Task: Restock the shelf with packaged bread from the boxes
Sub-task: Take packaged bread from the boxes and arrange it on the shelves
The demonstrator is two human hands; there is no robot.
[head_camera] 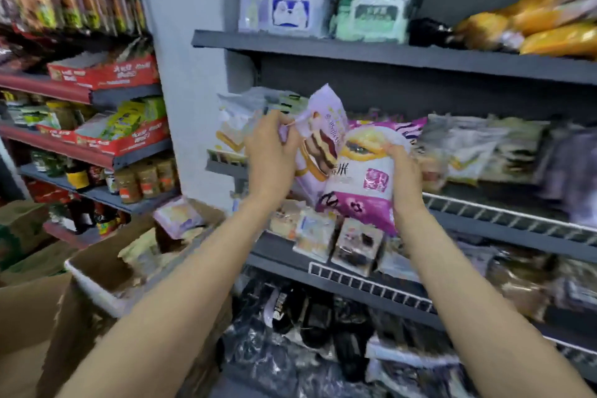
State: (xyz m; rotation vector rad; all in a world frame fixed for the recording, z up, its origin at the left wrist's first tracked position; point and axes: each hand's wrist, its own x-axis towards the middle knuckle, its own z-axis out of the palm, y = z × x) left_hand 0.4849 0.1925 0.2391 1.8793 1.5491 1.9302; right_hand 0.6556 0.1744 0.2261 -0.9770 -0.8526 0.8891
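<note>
Left hand pinching top edge of lilac bread packet picturing layered slices; print too blurred to read. Right hand curled round side of purple-and-white bread bag, label unreadable. Both held at middle shelf, above cardboard box.
</note>
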